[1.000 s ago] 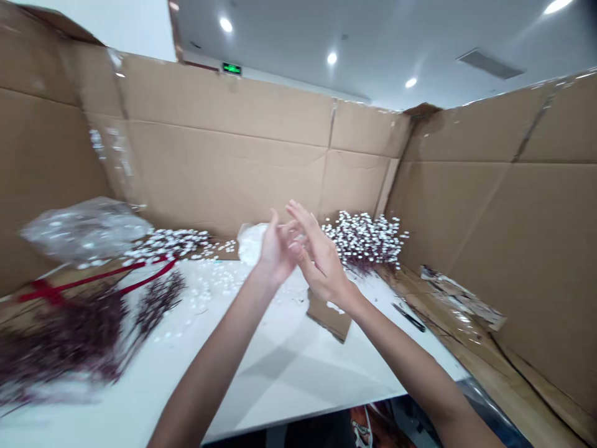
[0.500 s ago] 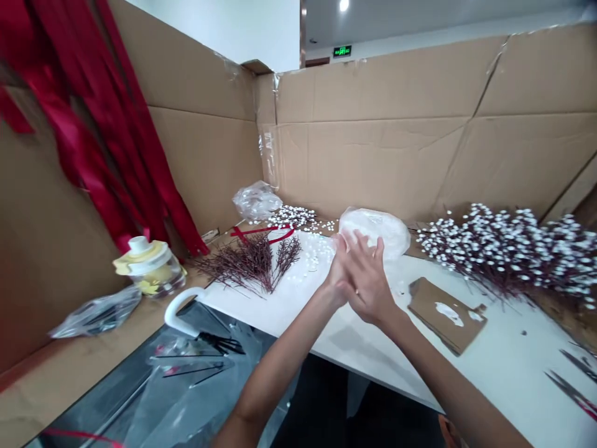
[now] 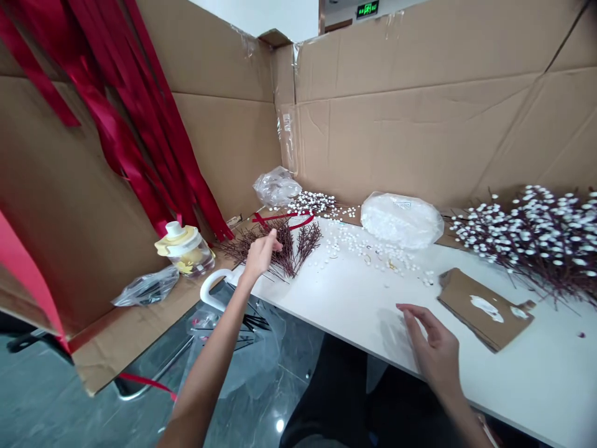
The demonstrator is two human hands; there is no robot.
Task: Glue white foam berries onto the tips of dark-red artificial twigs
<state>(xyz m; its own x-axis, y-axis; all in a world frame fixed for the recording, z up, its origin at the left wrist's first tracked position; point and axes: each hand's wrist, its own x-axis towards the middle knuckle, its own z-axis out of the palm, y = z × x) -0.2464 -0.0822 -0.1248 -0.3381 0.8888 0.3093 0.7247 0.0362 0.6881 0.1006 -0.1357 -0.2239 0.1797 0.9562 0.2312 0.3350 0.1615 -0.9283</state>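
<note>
My left hand [image 3: 262, 255] reaches over a pile of dark brown bare twigs [image 3: 305, 244] on the white table. Its fingers are curled in, and whatever may be between them is hidden. Above the front part of the table hovers my right hand [image 3: 435, 348], with loosely bent fingers and nothing visible in it. Small white beads [image 3: 352, 242] lie scattered between the twigs and a clear bag of white material [image 3: 401, 221]. Nearest my right hand is a flat piece of brown cardboard [image 3: 471, 320] with white patches.
White-berried branches [image 3: 536, 239] are heaped at the right, with a smaller bunch [image 3: 312, 202] at the back. A yellow-lidded jar [image 3: 186, 252] and white curved handle [image 3: 209, 291] are at the left. Red ribbons [image 3: 153, 118] hang over the cardboard wall [image 3: 410, 118].
My hands were pressed together near the bag and have parted. The left has moved to the twigs, the right down toward the table's front. The view has turned left and down.
</note>
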